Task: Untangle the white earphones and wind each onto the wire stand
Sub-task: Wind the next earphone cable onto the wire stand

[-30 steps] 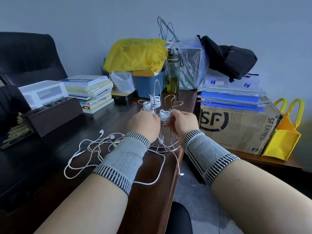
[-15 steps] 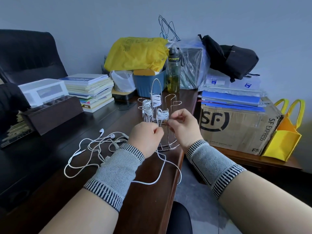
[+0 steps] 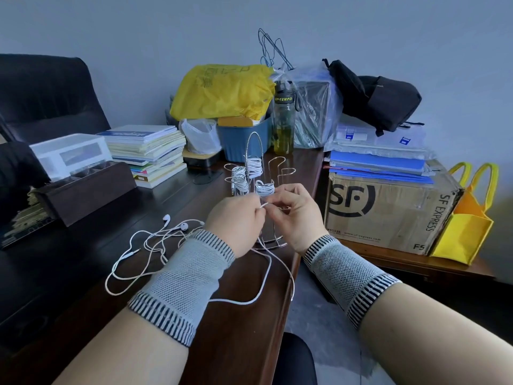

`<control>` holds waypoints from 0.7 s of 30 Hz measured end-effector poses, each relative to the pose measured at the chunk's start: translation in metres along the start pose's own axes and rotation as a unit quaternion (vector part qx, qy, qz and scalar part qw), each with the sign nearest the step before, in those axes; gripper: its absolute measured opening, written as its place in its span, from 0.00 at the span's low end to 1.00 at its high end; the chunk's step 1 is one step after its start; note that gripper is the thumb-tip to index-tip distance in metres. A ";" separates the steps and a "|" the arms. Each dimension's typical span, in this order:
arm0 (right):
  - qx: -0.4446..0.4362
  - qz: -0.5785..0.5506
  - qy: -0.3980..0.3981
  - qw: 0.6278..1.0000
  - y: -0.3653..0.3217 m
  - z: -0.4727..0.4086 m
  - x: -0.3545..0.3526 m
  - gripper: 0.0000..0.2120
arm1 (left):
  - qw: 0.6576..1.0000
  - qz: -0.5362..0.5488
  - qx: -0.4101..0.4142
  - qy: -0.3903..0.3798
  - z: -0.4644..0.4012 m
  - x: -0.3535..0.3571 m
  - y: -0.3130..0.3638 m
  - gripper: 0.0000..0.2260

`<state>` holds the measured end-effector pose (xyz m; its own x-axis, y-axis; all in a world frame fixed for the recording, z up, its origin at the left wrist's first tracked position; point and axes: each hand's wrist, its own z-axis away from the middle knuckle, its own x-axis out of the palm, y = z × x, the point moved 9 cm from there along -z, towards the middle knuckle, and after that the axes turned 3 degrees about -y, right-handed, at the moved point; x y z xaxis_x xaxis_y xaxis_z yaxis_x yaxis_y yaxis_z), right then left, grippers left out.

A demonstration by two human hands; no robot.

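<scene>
Both hands meet just in front of the stand (image 3: pixel 256 173): my left hand (image 3: pixel 236 222) and right hand (image 3: pixel 295 215) each pinch the same white cord (image 3: pixel 263 204) between curled fingertips, a short stretch of it bridging the two. That cord drops below my wrists, loops over the desk (image 3: pixel 236 329) edge and back up. Three of the stand's wire arms carry neat white coils; the nearest coil sits just above my knuckles. More earphones (image 3: pixel 155 240) lie in a loose tangle to the left, two buds and a plug showing.

Dark wood desk, with a stack of books (image 3: pixel 147 151), a yellow bag (image 3: pixel 222 90), a bottle (image 3: pixel 283 120) and a blue tub (image 3: pixel 241 137) at the back against a grey wall. A cardboard box (image 3: pixel 388 209) stands on a lower table to the right.

Half a second ago my hands were slightly apart; now they have closed together and sit lower against the stand.
</scene>
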<state>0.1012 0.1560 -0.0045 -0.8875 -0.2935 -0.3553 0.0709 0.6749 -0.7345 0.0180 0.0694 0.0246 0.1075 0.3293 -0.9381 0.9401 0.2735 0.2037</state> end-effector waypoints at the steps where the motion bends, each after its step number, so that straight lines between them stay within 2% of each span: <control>1: 0.011 -0.014 0.006 1.000 0.001 0.000 -0.001 0.06 | 0.999 0.026 -0.023 0.005 0.000 -0.004 -0.007 0.12; 3: 0.049 -0.053 0.016 0.997 0.009 -0.001 -0.004 0.10 | 0.987 0.144 -0.066 -0.003 -0.001 -0.007 -0.022 0.11; 6: 0.136 -0.153 0.023 0.979 0.025 0.000 -0.001 0.07 | 0.933 0.340 -0.120 -0.001 -0.001 -0.002 -0.048 0.09; 10: 0.216 -0.272 0.049 0.936 0.034 0.003 0.005 0.10 | 0.879 0.456 -0.116 0.078 -0.006 -0.005 -0.059 0.10; 13: 0.241 -0.282 0.050 0.927 0.034 0.003 0.008 0.09 | 0.864 0.478 -0.112 0.109 -0.013 -0.007 -0.050 0.10; 17: 0.254 -0.279 0.063 0.924 0.036 -0.001 0.008 0.11 | 0.860 0.461 -0.164 0.144 -0.020 -0.006 -0.048 0.12; 19: 0.245 -0.260 0.063 0.932 0.035 -0.002 0.007 0.12 | 0.888 0.397 -0.167 0.162 -0.018 -0.013 -0.041 0.13; 21: 0.230 -0.251 0.061 0.938 0.034 -0.003 0.006 0.12 | 0.918 0.333 -0.108 0.188 -0.016 -0.026 -0.026 0.13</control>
<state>0.0971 0.1796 -0.0296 -0.9054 -0.3968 0.1509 -0.2061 0.1002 -0.9734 -0.0147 0.0679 0.0484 0.4774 0.7661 -0.4303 0.6163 0.0572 0.7854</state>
